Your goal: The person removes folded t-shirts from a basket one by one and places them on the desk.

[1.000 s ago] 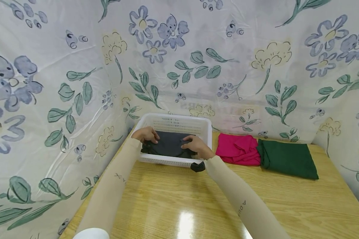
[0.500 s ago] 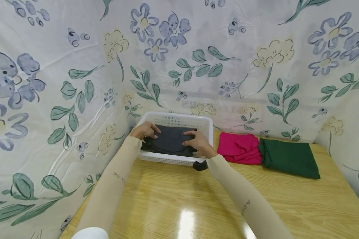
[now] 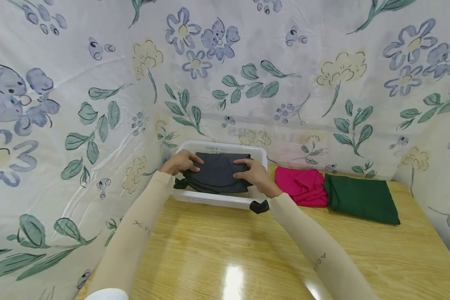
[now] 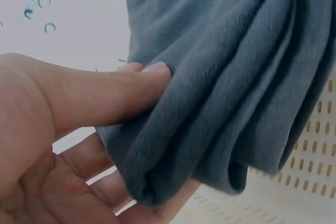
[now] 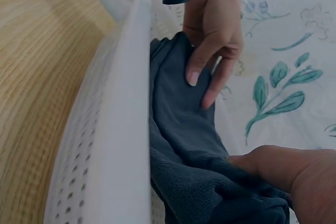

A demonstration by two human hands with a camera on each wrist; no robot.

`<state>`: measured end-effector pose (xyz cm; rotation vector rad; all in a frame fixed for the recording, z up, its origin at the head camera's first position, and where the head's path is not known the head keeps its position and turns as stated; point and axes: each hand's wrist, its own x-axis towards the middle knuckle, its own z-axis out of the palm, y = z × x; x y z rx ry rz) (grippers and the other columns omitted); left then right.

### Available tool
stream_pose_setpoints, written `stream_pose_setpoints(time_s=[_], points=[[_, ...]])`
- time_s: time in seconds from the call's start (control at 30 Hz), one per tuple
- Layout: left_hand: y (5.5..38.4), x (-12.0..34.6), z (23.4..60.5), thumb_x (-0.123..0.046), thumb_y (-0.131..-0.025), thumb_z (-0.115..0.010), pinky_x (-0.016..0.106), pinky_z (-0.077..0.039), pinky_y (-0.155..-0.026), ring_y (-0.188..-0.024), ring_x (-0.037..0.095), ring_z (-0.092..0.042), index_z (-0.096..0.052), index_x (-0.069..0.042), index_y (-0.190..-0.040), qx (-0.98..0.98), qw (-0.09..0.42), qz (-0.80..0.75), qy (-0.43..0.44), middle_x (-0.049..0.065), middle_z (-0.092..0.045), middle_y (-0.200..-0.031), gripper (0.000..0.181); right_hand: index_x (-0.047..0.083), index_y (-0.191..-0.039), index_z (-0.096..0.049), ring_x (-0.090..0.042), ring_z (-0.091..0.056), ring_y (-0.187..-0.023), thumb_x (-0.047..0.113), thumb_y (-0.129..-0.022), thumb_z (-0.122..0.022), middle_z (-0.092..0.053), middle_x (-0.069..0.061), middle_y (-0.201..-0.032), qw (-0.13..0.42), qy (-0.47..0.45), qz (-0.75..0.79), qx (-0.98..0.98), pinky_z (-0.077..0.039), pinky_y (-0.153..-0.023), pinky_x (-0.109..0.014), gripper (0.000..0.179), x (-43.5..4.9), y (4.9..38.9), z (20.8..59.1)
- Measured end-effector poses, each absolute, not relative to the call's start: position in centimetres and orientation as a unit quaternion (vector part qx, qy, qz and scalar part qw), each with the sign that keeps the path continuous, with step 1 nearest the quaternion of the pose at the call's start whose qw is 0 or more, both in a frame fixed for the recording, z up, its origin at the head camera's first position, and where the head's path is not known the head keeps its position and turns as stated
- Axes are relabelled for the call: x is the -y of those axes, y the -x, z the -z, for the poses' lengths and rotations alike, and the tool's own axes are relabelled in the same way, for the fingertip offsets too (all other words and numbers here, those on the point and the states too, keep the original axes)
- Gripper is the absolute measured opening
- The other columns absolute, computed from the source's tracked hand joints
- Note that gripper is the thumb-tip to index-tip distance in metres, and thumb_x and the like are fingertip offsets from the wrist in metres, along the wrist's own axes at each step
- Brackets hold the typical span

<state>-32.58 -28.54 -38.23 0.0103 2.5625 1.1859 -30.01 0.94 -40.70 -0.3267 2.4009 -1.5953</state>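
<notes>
A dark grey folded cloth (image 3: 216, 168), in several stacked layers, is held up between both hands at the white plastic basket (image 3: 213, 201). My left hand (image 3: 181, 161) pinches its left end. In the left wrist view the thumb lies on top of the cloth (image 4: 210, 72), with fingers beneath the folds. At the other end my right hand (image 3: 255, 174) grips it, thumb on the near face. The right wrist view shows the right thumb (image 5: 273, 163) against the fabric, the rest of that hand's fingers being hidden. Basket floor shows below the cloth's lower edge.
Right of the basket a crumpled pink cloth (image 3: 299, 187) lies on the wooden table (image 3: 210, 237), beside a folded dark green cloth (image 3: 361, 199). A floral sheet (image 3: 225, 83) hangs behind the table and along its left side.
The dark grey cloth has risen from inside the basket, both hands lifting it up and slightly back. More of its layered lower edge shows. The pink and green cloths stay put.
</notes>
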Motion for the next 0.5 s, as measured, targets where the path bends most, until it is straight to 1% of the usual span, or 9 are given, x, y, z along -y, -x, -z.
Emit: stream_pose_setpoints(time_s=[0.07, 0.2, 0.27, 0.3, 0.37, 0.43, 0.5], points=[[32.4, 28.4, 38.2, -0.004, -0.096, -0.071, 0.03, -0.045, -0.066, -0.076, 0.017, -0.05, -0.068, -0.003, -0.133, -0.89, 0.161, -0.426, -0.005, 0.02, -0.051, -0.146, 0.037, 0.018, -0.139, -0.066, -0.032, -0.047, -0.138, 0.01, -0.092, -0.077, -0.043, -0.011, -0.155, 0.126, 0.116, 0.555, -0.814, -0.047, -0.107, -0.047, 0.049, -1.5, 29.9, 40.5], [32.0, 28.1, 38.0, -0.004, -0.095, -0.073, 0.029, -0.047, -0.067, -0.076, 0.015, -0.052, -0.07, -0.004, -0.132, -0.887, 0.159, -0.434, -0.016, 0.02, -0.053, -0.146, 0.037, 0.017, -0.14, -0.065, -0.033, -0.046, -0.139, 0.008, -0.093, -0.076, -0.039, -0.012, -0.159, 0.139, 0.121, 0.568, -0.802, -0.047, -0.106, -0.047, 0.049, -2.4, 29.8, 39.9], [31.9, 28.0, 37.9, -0.004, -0.094, -0.075, 0.028, -0.045, -0.063, -0.067, 0.013, -0.049, -0.071, -0.004, -0.131, -0.888, 0.156, -0.433, -0.023, 0.02, -0.055, -0.145, 0.037, 0.019, -0.139, -0.065, -0.033, -0.047, -0.138, 0.009, -0.092, -0.078, -0.039, -0.013, -0.159, 0.142, 0.121, 0.562, -0.806, -0.048, -0.105, -0.047, 0.05, -2.7, 29.6, 39.6], [31.8, 27.9, 37.9, -0.004, -0.093, -0.075, 0.028, -0.045, -0.062, -0.065, 0.012, -0.05, -0.071, -0.005, -0.13, -0.888, 0.155, -0.432, -0.026, 0.02, -0.056, -0.144, 0.037, 0.021, -0.139, -0.066, -0.033, -0.048, -0.138, 0.009, -0.091, -0.079, -0.04, -0.014, -0.159, 0.143, 0.119, 0.557, -0.81, -0.049, -0.105, -0.047, 0.051, -2.9, 29.5, 39.5], [31.7, 27.8, 37.9, -0.004, -0.092, -0.077, 0.028, -0.04, -0.057, -0.055, 0.01, -0.039, -0.072, -0.005, -0.129, -0.887, 0.156, -0.434, -0.03, 0.02, -0.059, -0.141, 0.037, 0.023, -0.139, -0.065, -0.034, -0.047, -0.139, 0.011, -0.091, -0.079, -0.039, -0.014, -0.159, 0.146, 0.122, 0.548, -0.815, -0.049, -0.104, -0.047, 0.051, -3.2, 29.3, 39.2], [31.6, 27.7, 37.8, -0.005, -0.092, -0.077, 0.028, -0.035, -0.055, -0.05, 0.009, -0.028, -0.072, -0.006, -0.129, -0.886, 0.155, -0.436, -0.036, 0.019, -0.061, -0.138, 0.037, 0.023, -0.139, -0.066, -0.035, -0.048, -0.138, 0.012, -0.091, -0.08, -0.042, -0.016, -0.157, 0.142, 0.124, 0.54, -0.82, -0.05, -0.104, -0.047, 0.052, -3.6, 29.2, 38.9], [31.4, 27.5, 37.5, -0.006, -0.092, -0.078, 0.028, -0.04, -0.057, -0.055, 0.009, -0.039, -0.072, -0.006, -0.129, -0.885, 0.153, -0.437, -0.042, 0.017, -0.06, -0.139, 0.038, 0.023, -0.14, -0.065, -0.035, -0.047, -0.14, 0.014, -0.091, -0.08, -0.042, -0.016, -0.157, 0.14, 0.128, 0.537, -0.822, -0.049, -0.104, -0.047, 0.052, -4.0, 29.0, 38.6]])
